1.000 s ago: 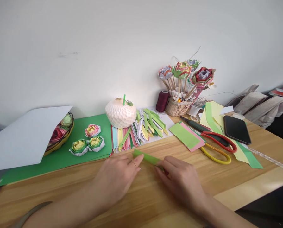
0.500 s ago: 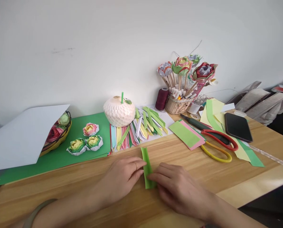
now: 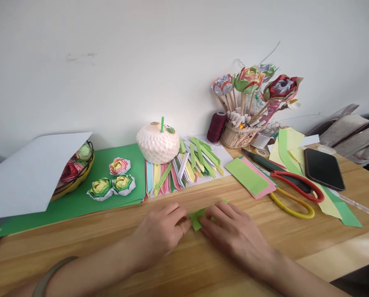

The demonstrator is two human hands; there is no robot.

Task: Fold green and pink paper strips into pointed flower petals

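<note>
A light green paper strip (image 3: 197, 219) lies crosswise on the wooden table between my two hands, partly hidden by the right one. My left hand (image 3: 167, 231) is closed, its curled fingers gripping the strip's left end. Over the strip's middle and right part lies my right hand (image 3: 232, 231), thumb and fingers closed on the paper. Behind the hands are folded paper strips (image 3: 184, 165) in several colours. To the right rests a small stack of cut green and pink paper (image 3: 248, 176).
Scissors (image 3: 296, 185) with red and yellow handles and a phone (image 3: 323, 169) lie at right. Toward the wall stand a white textured coconut-shaped object (image 3: 158, 144), a thread spool (image 3: 217, 127) and a basket of paper flowers (image 3: 240, 135). Three paper lotuses (image 3: 121, 184) sit on green sheets (image 3: 76, 214).
The green strip has turned from pointing away from me to lying crosswise. My left hand has curled onto its end, and the right hand has shifted further over it. The view has moved slightly.
</note>
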